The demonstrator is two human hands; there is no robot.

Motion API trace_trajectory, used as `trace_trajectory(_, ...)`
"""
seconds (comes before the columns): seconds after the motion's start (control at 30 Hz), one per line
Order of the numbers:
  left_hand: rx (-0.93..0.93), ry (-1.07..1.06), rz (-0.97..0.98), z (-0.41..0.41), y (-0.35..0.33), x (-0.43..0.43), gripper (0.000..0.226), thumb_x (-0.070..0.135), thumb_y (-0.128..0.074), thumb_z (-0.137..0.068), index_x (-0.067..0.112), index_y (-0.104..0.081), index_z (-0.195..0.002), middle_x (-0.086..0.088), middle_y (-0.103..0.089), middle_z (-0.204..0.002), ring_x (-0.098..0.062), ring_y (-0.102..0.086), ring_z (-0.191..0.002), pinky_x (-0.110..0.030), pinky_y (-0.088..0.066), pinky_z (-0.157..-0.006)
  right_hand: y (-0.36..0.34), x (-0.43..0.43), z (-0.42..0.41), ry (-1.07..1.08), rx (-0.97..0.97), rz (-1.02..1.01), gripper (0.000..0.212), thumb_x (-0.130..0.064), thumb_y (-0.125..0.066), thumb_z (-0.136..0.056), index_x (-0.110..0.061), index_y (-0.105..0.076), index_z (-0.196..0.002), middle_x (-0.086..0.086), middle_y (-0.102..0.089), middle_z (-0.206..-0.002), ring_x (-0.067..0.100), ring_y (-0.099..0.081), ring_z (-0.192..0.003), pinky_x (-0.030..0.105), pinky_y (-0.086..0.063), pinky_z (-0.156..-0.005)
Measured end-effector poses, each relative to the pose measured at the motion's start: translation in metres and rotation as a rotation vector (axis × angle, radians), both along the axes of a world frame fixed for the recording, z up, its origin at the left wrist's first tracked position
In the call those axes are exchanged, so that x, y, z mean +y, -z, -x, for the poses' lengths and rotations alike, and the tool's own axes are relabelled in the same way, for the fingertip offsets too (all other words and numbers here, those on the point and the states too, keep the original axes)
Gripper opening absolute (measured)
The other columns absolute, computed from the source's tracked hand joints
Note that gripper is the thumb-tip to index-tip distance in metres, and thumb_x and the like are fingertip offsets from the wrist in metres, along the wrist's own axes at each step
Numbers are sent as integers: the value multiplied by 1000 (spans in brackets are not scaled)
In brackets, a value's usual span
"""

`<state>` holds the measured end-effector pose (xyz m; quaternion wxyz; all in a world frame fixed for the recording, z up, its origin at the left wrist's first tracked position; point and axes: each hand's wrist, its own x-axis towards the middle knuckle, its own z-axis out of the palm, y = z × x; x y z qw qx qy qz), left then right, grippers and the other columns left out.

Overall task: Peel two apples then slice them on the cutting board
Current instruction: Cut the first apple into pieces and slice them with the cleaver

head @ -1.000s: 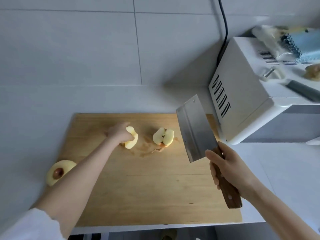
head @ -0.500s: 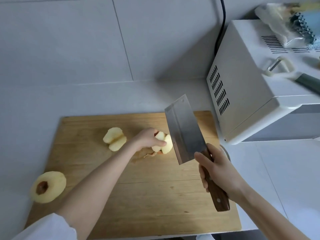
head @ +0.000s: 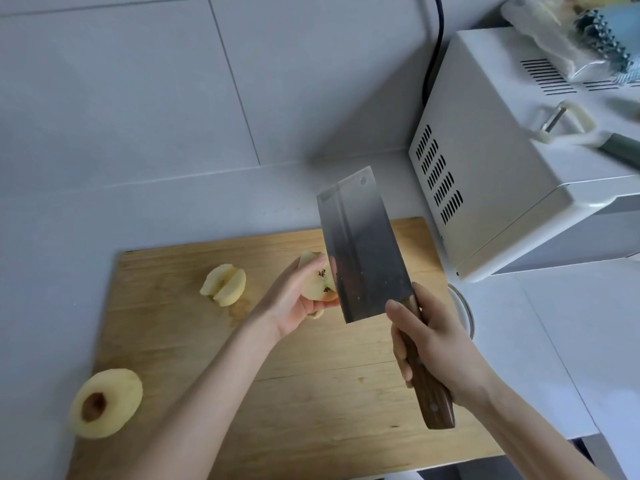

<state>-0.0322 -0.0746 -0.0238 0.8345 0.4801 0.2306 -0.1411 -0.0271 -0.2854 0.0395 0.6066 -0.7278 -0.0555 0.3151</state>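
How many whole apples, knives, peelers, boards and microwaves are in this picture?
Whole peeled apple: 1
Cleaver: 1
Peeler: 1
Cutting board: 1
Microwave: 1
Total: 5
Cut pieces left out: the cleaver partly hides the apple piece in the left hand.

**Left hand lifts the apple half towards the cleaver**

A second ago the left hand (head: 289, 301) rested on the sliced pieces (head: 224, 285) at the left of the cutting board (head: 311, 393). It let them go and reached right to the apple half (head: 317, 280) lying at the middle of the board. It has now picked that half up and holds it in upturned fingers, the seeded cut face towards the camera. The cleaver (head: 363, 251), gripped by the right hand (head: 436, 351), has swung in from the right, and its blade now covers the half's right edge.
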Motion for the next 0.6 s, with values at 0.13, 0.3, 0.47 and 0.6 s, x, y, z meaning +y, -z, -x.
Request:
trace_trajectory(0.13,-58,-31,26,5,-13,4,19,26,-61,-82,12,-57,-94,-8,-67,-81,-23,-63,-72,-34,-56,-61,-7,6,2,-14,4,18,24,-24,-52,-95,-5,-42,-86,16,-54,-55,26,-45,-37,31,-45,-42)
trace_trajectory(0.3,-72,-143,-24,10,-17,2,17,16,-57,-90,7,-61,-104,-7,-70,-86,-20,-68,-77,-32,-55,-57,-14,16,12,-1,-39,60,21,-23,-51,-95,-6,-42,-86,13,-56,-55,23,-48,-37,31,-47,-42)
trace_trajectory(0.47,-92,-145,-110,11,-23,3,25,19,-59,-89,6,-61,-110,-7,-71,-91,-21,-69,-84,-35,-56,-62,-17,20,17,-13,-111,96,21,-23,-49,-95,-5,-41,-88,23,-54,-55,24,-48,-37,32,-50,-43)
trace_trajectory(0.6,-100,-56,-140,9,-28,5,25,20,-59,-88,6,-60,-109,-8,-70,-90,-22,-69,-82,-35,-56,-61,-17,19,13,-21,-62,79,21,-26,-51,-95,-7,-43,-91,14,-56,-53,22,-48,-38,31,-47,-44)
